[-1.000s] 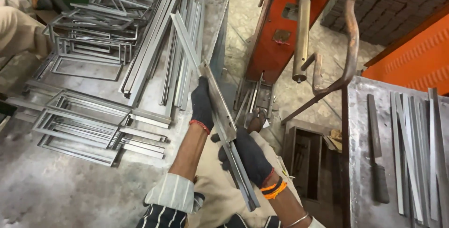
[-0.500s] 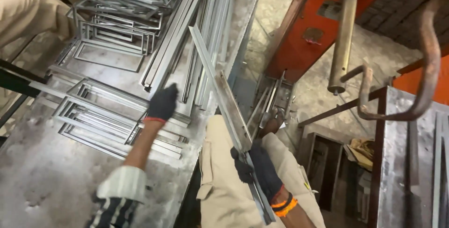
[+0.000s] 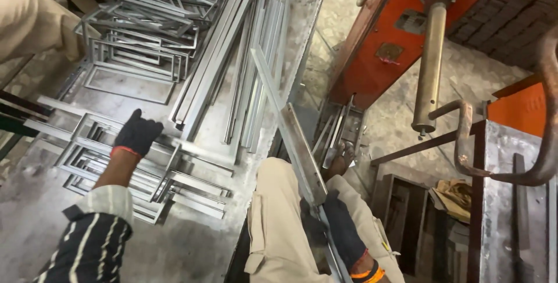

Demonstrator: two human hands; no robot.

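Your right hand, in a dark glove, is wrapped tight around the lower end of a long metal strip, down by your knee. The strip runs up and away over the edge of the steel table. Your left hand, gloved too, is spread open and holding nothing, resting on the stack of rectangular metal frames at the table's near side. More long strips lie just beyond.

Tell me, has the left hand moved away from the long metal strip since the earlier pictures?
Yes. The left hand left the long metal strip and went leftward onto the stacked metal frames on the table.
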